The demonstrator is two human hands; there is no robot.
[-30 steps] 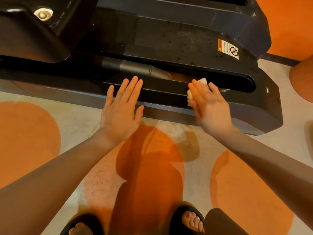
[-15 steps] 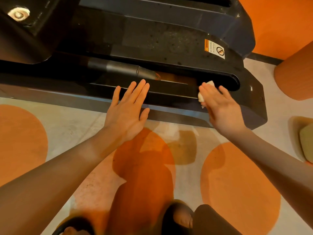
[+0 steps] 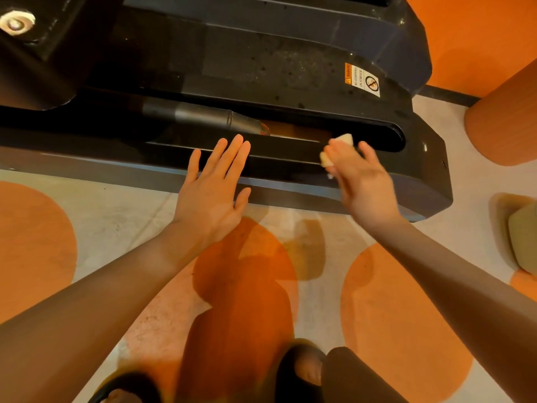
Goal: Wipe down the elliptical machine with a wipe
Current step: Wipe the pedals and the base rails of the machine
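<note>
So closest to the camera, down at 6 o'clock, you can see sandals (image 3: 299, 370) on the floor (image 3: 122, 210) with its big orange circles. Moving up, the left hand (image 3: 210, 193) is flat with fingers straight and spread a bit, fingertips resting on the near edge of the elliptical machine (image 3: 276, 71) at about 11 o'clock from the feet; it holds nothing, looks like it's just bracing. The right hand (image 3: 361, 181) is over at 1 o'clock, a bit blurred, pressing the wipe (image 3: 344, 139) onto the black side rail (image 3: 290, 157), with bits of white poking out past the fingertips and by the thumb side. I can't really tell if the fingers are curled around it or just flat on top. Compared with a second ago, that hand and the wipe have slid along the rail toward the rounded end of the slot (image 3: 389, 135), while the left hand hasn't really budged. So I'd say this rail pass is nearly at its end. Farther back there's a grey metal bar (image 3: 203, 114) in the slot, then the dusty speckled top cover with a warning sticker (image 3: 362, 80), which probably still needs wiping.
</note>
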